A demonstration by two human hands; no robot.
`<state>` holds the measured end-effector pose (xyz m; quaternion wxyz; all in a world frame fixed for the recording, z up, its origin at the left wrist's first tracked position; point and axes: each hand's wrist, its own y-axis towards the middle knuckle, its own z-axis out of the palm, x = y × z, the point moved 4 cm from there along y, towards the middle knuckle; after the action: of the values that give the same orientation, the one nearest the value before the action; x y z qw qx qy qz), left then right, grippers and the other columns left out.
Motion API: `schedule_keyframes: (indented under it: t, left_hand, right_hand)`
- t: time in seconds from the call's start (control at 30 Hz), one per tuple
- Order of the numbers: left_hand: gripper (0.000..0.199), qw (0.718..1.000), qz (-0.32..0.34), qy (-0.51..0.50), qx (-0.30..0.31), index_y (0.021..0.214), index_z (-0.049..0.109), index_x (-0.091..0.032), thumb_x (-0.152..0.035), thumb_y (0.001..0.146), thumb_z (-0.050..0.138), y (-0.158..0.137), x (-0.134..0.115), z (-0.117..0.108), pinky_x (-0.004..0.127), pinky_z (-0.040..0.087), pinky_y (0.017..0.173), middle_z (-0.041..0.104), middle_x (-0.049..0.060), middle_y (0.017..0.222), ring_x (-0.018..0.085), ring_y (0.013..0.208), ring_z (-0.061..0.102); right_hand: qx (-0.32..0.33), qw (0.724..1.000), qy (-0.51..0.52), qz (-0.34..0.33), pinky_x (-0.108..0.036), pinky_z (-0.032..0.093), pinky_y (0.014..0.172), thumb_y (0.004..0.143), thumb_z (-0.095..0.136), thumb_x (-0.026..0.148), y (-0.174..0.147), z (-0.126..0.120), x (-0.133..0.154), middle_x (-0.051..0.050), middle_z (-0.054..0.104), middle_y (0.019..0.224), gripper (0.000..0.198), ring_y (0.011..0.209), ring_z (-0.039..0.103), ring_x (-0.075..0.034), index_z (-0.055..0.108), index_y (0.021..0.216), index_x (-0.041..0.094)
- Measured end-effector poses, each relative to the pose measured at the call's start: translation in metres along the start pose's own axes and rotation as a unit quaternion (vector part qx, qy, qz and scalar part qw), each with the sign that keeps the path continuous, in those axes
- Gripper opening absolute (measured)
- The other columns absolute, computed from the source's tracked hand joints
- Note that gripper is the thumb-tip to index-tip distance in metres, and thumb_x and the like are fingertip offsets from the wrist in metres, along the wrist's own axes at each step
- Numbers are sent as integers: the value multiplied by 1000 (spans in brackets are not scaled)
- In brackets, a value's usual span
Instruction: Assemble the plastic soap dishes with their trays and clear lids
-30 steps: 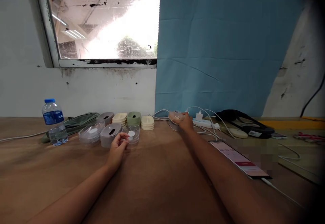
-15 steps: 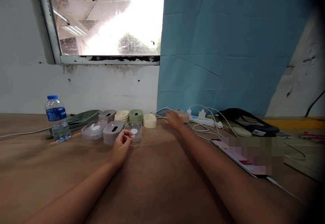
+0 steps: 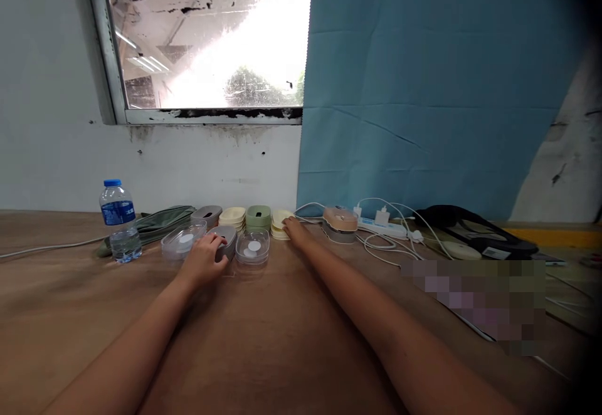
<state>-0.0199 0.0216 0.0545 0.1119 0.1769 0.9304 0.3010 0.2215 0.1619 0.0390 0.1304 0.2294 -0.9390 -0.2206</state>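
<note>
My left hand is at the front grey oval container, thumb and fingers apart, fingertips over its near left side. Beside it stand clear plastic trays, one to the left and one to the right, both with white round discs inside. My right hand reaches to the short stack of cream lids, its fingers curled on the top lid's right edge; the thumb is hidden. Behind are a second grey container, another cream stack and green pieces.
A water bottle and a green pouch stand at the left. To the right are an orange-and-grey box, a white power strip with loose cables, a black strapped item and a phone, mostly blurred out.
My right hand has moved left from the orange-and-grey box to the cream lids. My left hand has shifted left, from the right clear tray to the grey container. The view has turned slightly.
</note>
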Motion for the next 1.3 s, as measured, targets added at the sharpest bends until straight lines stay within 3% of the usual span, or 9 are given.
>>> schedule_keyframes:
  t: [0.23,0.37,0.53,0.67,0.83,0.93,1.0,1.13,1.3]
  left_hand:
    - [35,995,-45,-76,34,102,59,-13,-27,72,50,-2,7,7,37,45,84,62,12,103,26,95,58]
    - [29,994,-43,-93,23,97,63,-15,-25,75,48,-1,12,10,39,45,84,65,14,101,27,94,60]
    - [27,994,-36,-103,12,92,65,-14,-26,75,48,-1,16,12,38,46,82,66,14,98,28,91,61]
    - [24,995,-26,-101,-2,92,63,-14,-24,77,46,-1,17,11,37,45,80,65,14,95,27,90,60]
    - [25,991,2,-114,-75,98,59,-15,-28,82,44,0,4,-4,36,43,83,62,11,97,25,94,57]
    - [24,981,-1,-129,-146,98,58,-16,-30,82,47,-2,-17,-20,39,38,91,62,9,98,24,96,56]
    - [24,973,-10,-162,-166,98,59,-18,-32,82,50,-4,-33,-27,39,38,90,64,7,94,22,90,57]
    - [23,956,61,-281,-63,97,62,-21,-32,79,55,-9,-67,-27,35,41,86,67,6,96,21,92,58]
    - [19,899,179,-369,153,92,67,-25,-29,73,65,-21,-92,-12,42,31,98,70,5,97,22,93,62]
  right_hand:
    - [-111,989,79,-59,-39,48,79,90,49,27,-52,-53,-1,-7,55,110,24,94,57,-19,52,111,15]
    - [-61,978,116,-161,-33,50,76,91,43,24,-127,-78,17,-8,57,99,17,86,58,-17,52,103,17]
    - [34,954,145,-260,-28,48,84,91,41,20,-195,-96,43,-7,57,103,19,97,56,-15,51,107,20]
    - [113,936,128,-308,-27,47,86,91,40,16,-204,-98,50,-9,57,106,20,99,55,-14,53,106,17]
    - [99,934,95,-330,-27,48,83,87,36,10,-201,-99,48,-10,59,103,24,95,56,-14,54,101,16]
    - [48,932,58,-354,-27,48,78,85,36,9,-202,-100,46,-8,61,101,25,90,58,-15,54,101,18]
    - [-46,939,30,-339,-29,48,75,83,40,10,-200,-104,41,-7,63,99,26,86,59,-16,52,104,20]
    - [-230,947,26,-221,-38,45,79,79,47,13,-198,-116,24,-9,59,100,34,92,57,-23,44,112,21]
    - [-245,949,31,-194,-42,43,82,78,48,19,-199,-121,17,-11,55,105,37,98,54,-26,42,114,22]
